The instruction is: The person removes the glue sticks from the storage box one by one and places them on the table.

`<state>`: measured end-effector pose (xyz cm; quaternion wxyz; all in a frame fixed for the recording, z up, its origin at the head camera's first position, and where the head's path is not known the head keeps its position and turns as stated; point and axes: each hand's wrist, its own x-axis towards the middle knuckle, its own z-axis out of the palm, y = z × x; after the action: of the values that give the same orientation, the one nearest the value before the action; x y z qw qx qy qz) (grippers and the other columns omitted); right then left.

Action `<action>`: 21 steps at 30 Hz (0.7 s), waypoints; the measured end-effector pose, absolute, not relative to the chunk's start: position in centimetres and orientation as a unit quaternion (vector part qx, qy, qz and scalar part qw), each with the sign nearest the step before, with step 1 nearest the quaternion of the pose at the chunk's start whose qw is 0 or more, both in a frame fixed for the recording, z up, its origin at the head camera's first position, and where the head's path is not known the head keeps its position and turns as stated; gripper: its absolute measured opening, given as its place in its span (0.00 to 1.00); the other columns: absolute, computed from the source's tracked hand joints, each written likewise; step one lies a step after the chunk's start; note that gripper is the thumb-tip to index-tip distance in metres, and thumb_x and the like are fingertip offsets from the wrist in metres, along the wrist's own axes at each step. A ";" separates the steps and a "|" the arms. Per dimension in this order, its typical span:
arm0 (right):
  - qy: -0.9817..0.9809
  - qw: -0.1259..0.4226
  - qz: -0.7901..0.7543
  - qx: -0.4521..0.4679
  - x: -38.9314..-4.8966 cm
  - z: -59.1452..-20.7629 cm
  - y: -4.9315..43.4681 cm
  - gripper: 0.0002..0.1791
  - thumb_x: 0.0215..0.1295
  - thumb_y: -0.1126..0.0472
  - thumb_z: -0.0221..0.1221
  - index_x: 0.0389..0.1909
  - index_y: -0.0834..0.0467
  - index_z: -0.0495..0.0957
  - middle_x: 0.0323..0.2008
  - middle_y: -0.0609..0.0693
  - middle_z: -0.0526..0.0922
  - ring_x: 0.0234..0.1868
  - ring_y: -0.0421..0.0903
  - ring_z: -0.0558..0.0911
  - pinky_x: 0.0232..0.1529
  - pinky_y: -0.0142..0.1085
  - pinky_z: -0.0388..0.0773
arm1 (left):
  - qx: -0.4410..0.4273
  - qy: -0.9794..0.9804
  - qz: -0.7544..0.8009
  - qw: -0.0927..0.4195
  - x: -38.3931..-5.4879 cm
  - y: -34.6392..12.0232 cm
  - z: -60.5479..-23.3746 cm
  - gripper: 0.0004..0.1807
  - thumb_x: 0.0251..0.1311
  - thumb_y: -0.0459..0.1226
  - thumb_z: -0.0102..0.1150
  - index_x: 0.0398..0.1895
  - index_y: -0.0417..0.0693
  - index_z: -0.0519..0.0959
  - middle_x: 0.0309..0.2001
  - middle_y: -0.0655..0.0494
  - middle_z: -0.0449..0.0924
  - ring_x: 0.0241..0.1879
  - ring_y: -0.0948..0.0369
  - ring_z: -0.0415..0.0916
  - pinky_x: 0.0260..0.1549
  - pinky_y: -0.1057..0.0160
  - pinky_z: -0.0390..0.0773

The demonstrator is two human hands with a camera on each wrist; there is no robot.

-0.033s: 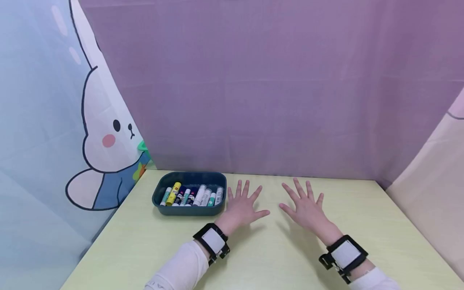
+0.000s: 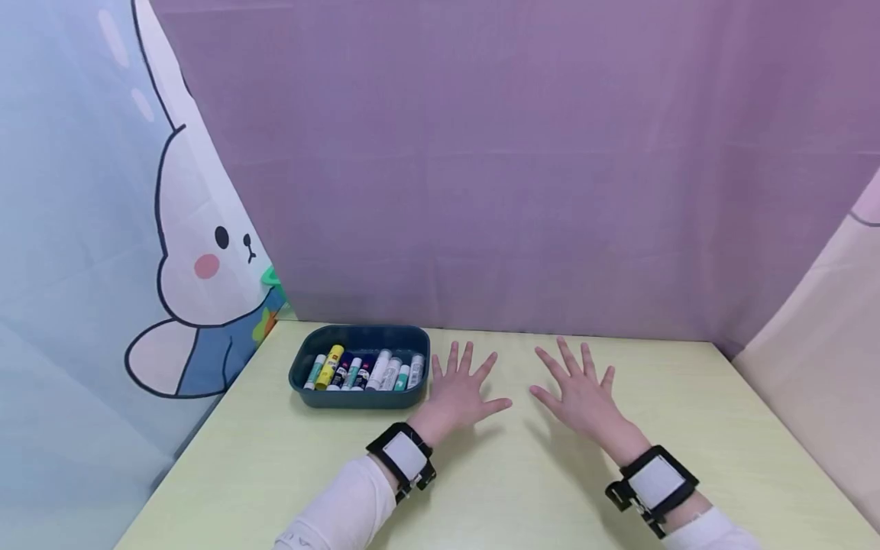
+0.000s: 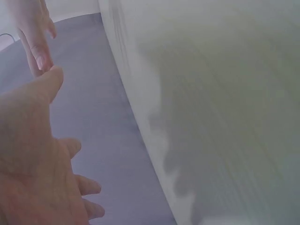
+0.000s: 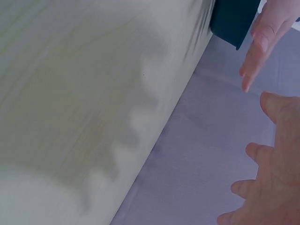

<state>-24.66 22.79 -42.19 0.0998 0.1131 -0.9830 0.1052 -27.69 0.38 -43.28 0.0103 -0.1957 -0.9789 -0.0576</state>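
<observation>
My left hand [image 2: 455, 396] hovers palm down over the table, fingers spread and holding nothing. It is just right of a dark blue plastic bin [image 2: 364, 400], close to the bin's right end. Inside the bin lie several glue sticks in a slanted row: a yellow tube [image 2: 330, 368] toward the left, white tubes [image 2: 379, 370], and green-and-white and dark purple ones. My right hand [image 2: 583, 396], also spread and holding nothing, hovers farther right, with a gap between the two thumbs. In the right wrist view, the bin's side [image 4: 234, 21] shows beyond the left hand [image 4: 267, 37].
Both hands are above a pale yellow tabletop [image 2: 495, 489], casting shadows on it. A purple cloth [image 2: 495, 191] hangs along its back edge. At the left is a light blue curtain with a cartoon rabbit [image 2: 199, 267]; at the right, a pale curtain [image 2: 825, 344]. Black straps [image 2: 402, 458] circle both wrists.
</observation>
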 end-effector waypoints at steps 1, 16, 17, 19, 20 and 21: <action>-0.983 0.100 0.105 0.113 -24.6 -42.1 22.8 0.38 0.64 0.33 0.48 0.72 0.42 0.52 0.74 0.57 0.41 0.71 0.70 0.37 0.54 0.79 0.36 | -0.196 -0.979 -0.057 0.010 -27.7 0.4 -43.2 0.45 0.53 0.73 0.39 0.74 0.71 0.47 0.75 0.45 0.39 0.73 0.43 0.29 0.65 0.32 0.39; -0.979 0.098 0.114 0.139 -25.4 -40.0 20.5 0.38 0.65 0.36 0.50 0.73 0.44 0.52 0.74 0.61 0.44 0.71 0.70 0.39 0.57 0.77 0.37 | -0.247 -0.964 -0.096 0.038 -26.3 -2.5 -41.3 0.45 0.55 0.72 0.38 0.73 0.73 0.39 0.75 0.48 0.33 0.73 0.46 0.25 0.67 0.36 0.38; -0.978 0.097 0.117 0.144 -25.6 -39.8 19.9 0.38 0.65 0.36 0.50 0.73 0.45 0.53 0.74 0.61 0.44 0.71 0.70 0.39 0.58 0.76 0.37 | -0.247 -0.962 -0.103 0.046 -26.0 -3.3 -41.1 0.45 0.55 0.72 0.37 0.73 0.73 0.39 0.75 0.48 0.33 0.73 0.46 0.25 0.67 0.36 0.38; -0.975 0.097 0.128 0.156 -26.1 -39.5 18.5 0.38 0.66 0.37 0.49 0.72 0.46 0.53 0.73 0.62 0.45 0.71 0.69 0.40 0.59 0.74 0.39 | -0.241 -0.962 -0.111 0.062 -25.6 -5.2 -40.5 0.45 0.55 0.73 0.35 0.74 0.72 0.38 0.75 0.48 0.32 0.73 0.47 0.25 0.67 0.38 0.38; -0.973 0.092 0.135 0.162 -26.3 -39.3 17.8 0.37 0.66 0.38 0.49 0.72 0.46 0.53 0.73 0.62 0.45 0.71 0.69 0.40 0.60 0.73 0.40 | -0.236 -0.962 -0.116 0.072 -25.5 -6.2 -40.2 0.45 0.56 0.72 0.35 0.74 0.71 0.39 0.75 0.48 0.32 0.73 0.47 0.26 0.68 0.38 0.38; -0.971 0.089 0.143 0.168 -26.6 -39.2 17.1 0.37 0.67 0.39 0.49 0.72 0.47 0.54 0.73 0.63 0.46 0.71 0.69 0.41 0.61 0.72 0.42 | -0.229 -0.962 -0.121 0.083 -25.5 -7.3 -40.0 0.45 0.57 0.72 0.35 0.74 0.69 0.40 0.75 0.47 0.33 0.73 0.46 0.27 0.68 0.38 0.39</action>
<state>-26.62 17.08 -39.18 0.0894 0.1680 -0.9713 0.1427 -25.52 -7.28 -39.98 0.0830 -0.2290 -0.9623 -0.1209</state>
